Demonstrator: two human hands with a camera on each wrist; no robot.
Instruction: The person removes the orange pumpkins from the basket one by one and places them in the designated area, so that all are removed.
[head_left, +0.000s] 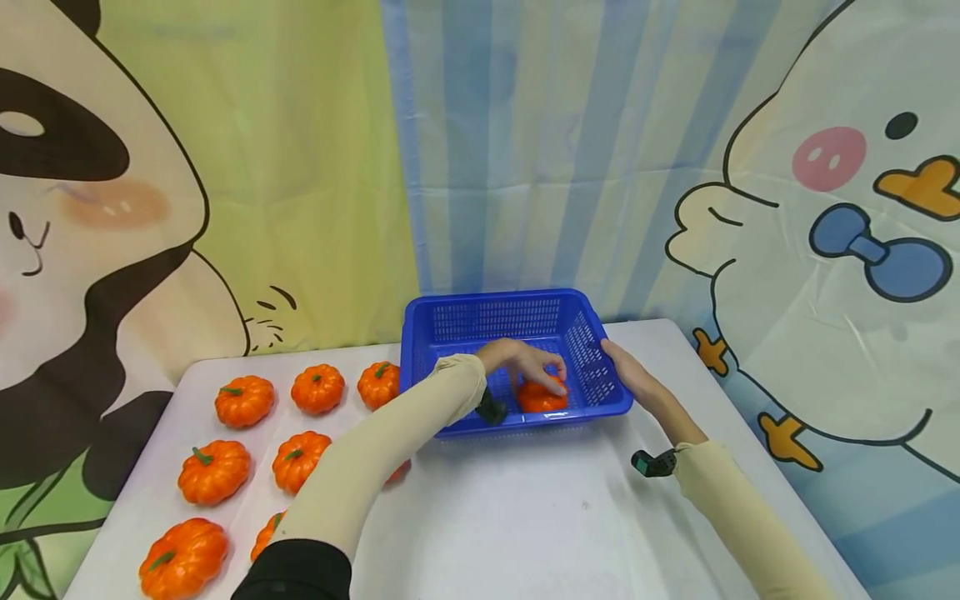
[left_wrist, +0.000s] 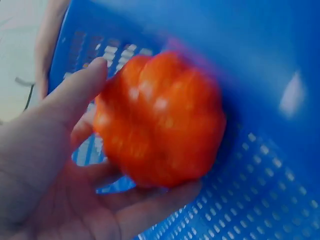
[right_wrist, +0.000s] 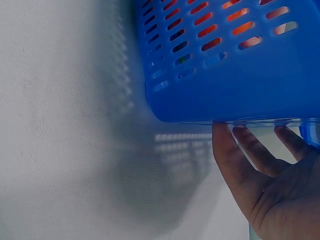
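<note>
My left hand (head_left: 528,364) is down inside a blue plastic basket (head_left: 495,302). It holds an orange toy pumpkin (left_wrist: 160,120), thumb on one side and fingers curved under the other. From the head, the same pumpkin (head_left: 542,398) shows low in the basket's front right, partly covered by the hand. At the basket's right side, my right hand (head_left: 633,372) touches the outer wall near the rim with fairly straight fingers. In the right wrist view, fingertips (right_wrist: 220,129) meet the blue wall, and orange shows through its slots.
Several more orange pumpkins (head_left: 213,472) with green stems stand in rows on the left of the white table (head_left: 525,517). My left forearm passes over some of them. A printed curtain (head_left: 300,167) hangs right behind the basket and along both sides.
</note>
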